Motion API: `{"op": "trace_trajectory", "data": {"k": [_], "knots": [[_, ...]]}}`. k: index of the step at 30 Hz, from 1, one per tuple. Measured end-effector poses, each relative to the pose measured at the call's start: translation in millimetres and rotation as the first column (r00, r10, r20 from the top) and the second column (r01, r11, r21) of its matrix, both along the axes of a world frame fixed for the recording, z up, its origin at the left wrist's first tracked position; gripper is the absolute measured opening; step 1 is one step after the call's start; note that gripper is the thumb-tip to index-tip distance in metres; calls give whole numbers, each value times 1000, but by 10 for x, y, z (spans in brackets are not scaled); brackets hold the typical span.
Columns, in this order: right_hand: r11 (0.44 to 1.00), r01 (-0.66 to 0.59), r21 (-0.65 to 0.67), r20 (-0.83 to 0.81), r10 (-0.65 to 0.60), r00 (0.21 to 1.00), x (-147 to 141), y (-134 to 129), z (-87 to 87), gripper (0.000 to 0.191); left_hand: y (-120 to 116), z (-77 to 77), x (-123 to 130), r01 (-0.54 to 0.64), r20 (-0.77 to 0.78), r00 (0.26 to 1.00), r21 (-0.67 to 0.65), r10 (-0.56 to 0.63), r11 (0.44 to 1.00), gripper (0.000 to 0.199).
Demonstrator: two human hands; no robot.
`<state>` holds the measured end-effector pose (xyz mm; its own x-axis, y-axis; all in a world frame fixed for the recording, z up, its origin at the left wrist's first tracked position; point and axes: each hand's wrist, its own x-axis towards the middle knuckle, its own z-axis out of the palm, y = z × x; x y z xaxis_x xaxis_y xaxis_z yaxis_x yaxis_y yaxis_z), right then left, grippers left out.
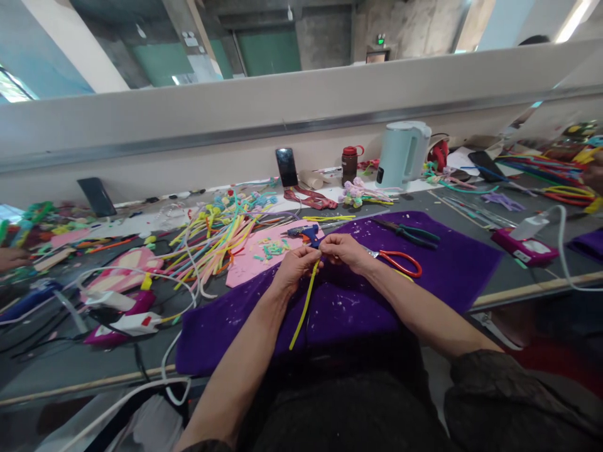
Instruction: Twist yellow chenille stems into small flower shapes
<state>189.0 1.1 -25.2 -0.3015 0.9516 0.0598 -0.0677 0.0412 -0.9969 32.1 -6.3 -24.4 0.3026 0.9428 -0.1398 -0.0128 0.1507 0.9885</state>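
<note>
A yellow pipe cleaner (305,307) hangs down from my left hand (296,269), whose thumb and fingers are pinched on its upper part. The fingertips of my right hand (347,252) are closed at the same upper end, close against the left fingertips; the exact hold is partly hidden. Just behind the hands, a blue glue gun (305,233) lies on a pink sheet (245,269) beside small green and yellow cut pieces (273,249). Red-handled scissors (404,262) lie near my right wrist on the purple cloth (452,267), with green-handled pliers (414,233) further back.
Bundles of coloured pipe cleaners (211,242) spread at the left. Power strips (125,326) with cables lie front left, another (525,246) at right. A phone (286,167), brown bottle (349,166) and kettle (402,156) stand behind. Other people's hands (13,258) show at both edges.
</note>
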Motion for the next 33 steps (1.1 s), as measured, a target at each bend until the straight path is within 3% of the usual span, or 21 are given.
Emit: {"op": "trace_trajectory", "data": {"k": [6, 15, 33], "knots": [[1000, -7, 20, -16, 7, 1000, 7, -5, 21, 19, 0, 0, 0, 20, -36, 999, 64, -17, 998, 28], [997, -13, 77, 42, 10, 999, 16, -7, 35, 17, 19, -41, 13, -11, -88, 996, 68, 17, 998, 27], [996, -12, 87, 73, 6, 997, 17, 11, 11, 15, 14, -51, -10, 39, -77, 996, 75, -33, 996, 28]]}}
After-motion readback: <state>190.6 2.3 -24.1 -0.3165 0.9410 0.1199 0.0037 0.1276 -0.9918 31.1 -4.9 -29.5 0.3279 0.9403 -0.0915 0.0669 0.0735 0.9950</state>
